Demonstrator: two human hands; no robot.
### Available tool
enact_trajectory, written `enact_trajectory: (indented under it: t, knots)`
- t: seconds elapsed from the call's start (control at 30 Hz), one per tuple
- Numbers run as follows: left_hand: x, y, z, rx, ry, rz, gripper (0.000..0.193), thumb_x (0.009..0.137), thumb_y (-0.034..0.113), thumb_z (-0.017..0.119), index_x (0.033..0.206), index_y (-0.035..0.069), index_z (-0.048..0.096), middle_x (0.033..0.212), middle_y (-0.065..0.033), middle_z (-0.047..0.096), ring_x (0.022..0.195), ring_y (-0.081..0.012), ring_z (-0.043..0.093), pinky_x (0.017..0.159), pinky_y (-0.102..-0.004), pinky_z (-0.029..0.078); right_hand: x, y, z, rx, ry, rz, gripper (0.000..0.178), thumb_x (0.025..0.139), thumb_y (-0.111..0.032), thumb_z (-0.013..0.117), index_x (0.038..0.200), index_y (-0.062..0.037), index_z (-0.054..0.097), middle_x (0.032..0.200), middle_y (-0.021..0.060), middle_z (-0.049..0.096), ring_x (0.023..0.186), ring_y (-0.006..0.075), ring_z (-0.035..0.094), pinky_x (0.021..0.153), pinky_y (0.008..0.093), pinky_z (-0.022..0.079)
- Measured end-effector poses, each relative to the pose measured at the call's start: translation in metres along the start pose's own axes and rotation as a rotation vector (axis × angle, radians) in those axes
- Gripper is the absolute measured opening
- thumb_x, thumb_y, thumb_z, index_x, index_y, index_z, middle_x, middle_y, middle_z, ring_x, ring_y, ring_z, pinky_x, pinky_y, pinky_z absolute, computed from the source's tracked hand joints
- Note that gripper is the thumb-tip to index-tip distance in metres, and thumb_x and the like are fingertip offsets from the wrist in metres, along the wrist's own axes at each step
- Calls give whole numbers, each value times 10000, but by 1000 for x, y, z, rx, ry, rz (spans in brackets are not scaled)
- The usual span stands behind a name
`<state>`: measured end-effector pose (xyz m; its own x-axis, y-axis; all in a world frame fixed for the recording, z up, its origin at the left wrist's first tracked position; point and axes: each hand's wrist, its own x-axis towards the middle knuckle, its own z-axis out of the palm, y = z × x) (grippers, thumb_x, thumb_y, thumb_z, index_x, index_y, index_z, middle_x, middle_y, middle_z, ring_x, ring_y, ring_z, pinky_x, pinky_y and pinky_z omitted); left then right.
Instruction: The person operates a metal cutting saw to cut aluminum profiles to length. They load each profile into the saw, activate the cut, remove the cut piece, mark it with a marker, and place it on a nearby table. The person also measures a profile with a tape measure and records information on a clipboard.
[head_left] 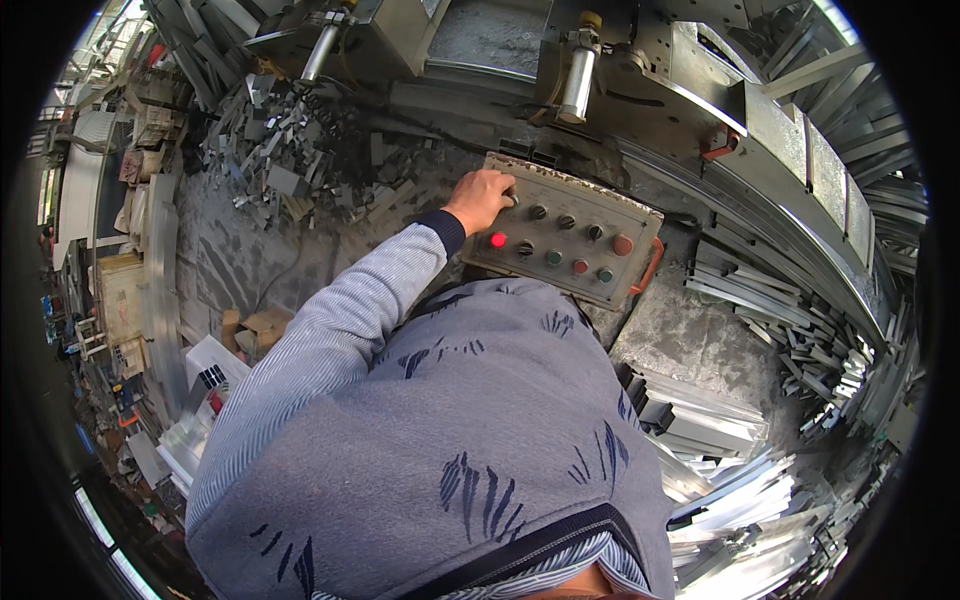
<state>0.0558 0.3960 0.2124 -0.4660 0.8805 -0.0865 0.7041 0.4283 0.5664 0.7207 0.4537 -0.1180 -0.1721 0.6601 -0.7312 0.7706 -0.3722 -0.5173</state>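
Note:
My left hand (479,200) reaches forward to the upper left corner of a worn grey control box (550,188). Its fingers are closed around a rotary selector knob (511,198), which they partly cover. Right of it is a row of black selector knobs (568,222), ending in a large red push button (623,245). In the row below, a red lamp (498,240) glows near my wrist, followed by another black knob and green and red buttons (581,267). My right hand does not show; my torso fills the lower middle.
Beyond the box stands a large metal machine (640,90) with upright cylinders (578,85). Metal offcuts (285,150) are heaped at the far left. Long aluminium profiles (710,415) lie stacked on the right. A red handle (648,267) juts from the box's right side.

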Motion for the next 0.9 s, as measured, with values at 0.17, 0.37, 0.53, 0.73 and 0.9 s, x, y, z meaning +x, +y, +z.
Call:
enact_trajectory:
  t: [0.17, 0.37, 0.53, 0.73, 0.9]
  knots:
    - [-4, -5, -6, -51, -12, 62, 185, 807, 175, 753, 939, 59, 696, 915, -123, 693, 922, -343, 662, 810, -440, 521, -20, 33, 6, -13, 72, 85, 360, 850, -261, 709, 1134, -44, 745, 1180, 99, 732, 1073, 177, 680, 941, 296, 510]
    - [-10, -15, 2, -52, 26, 150, 233, 799, 138, 761, 1009, 79, 679, 930, -121, 670, 923, -345, 658, 810, -442, 524, -63, -9, -15, -271, 108, -43, 331, 834, -312, 739, 1137, -179, 762, 1250, 73, 700, 1175, 198, 642, 1010, 308, 493]
    - [-18, -21, 6, -55, 92, 236, 310, 784, 125, 770, 1072, 86, 660, 979, -115, 650, 937, -344, 651, 832, -439, 519, -83, -42, -11, -57, 187, 82, 458, 785, -289, 757, 1174, -49, 732, 1193, 132, 725, 1139, 216, 664, 993, 306, 492]
    - [-24, -23, 3, -66, 52, 254, 423, 757, 135, 794, 1149, 92, 641, 1051, -110, 618, 1007, -326, 632, 883, -425, 506, -122, -116, 8, -85, 149, 58, 475, 803, -237, 756, 1216, -10, 694, 1145, 152, 725, 1048, 228, 692, 938, 323, 524]
    - [-26, -21, -2, -67, 65, 241, 421, 753, 144, 798, 1144, 99, 650, 1053, -92, 621, 996, -328, 629, 886, -426, 508, -170, -190, -5, 384, 81, 68, 329, 875, -33, 643, 1203, -36, 621, 886, 149, 667, 737, 279, 651, 624, 402, 531]
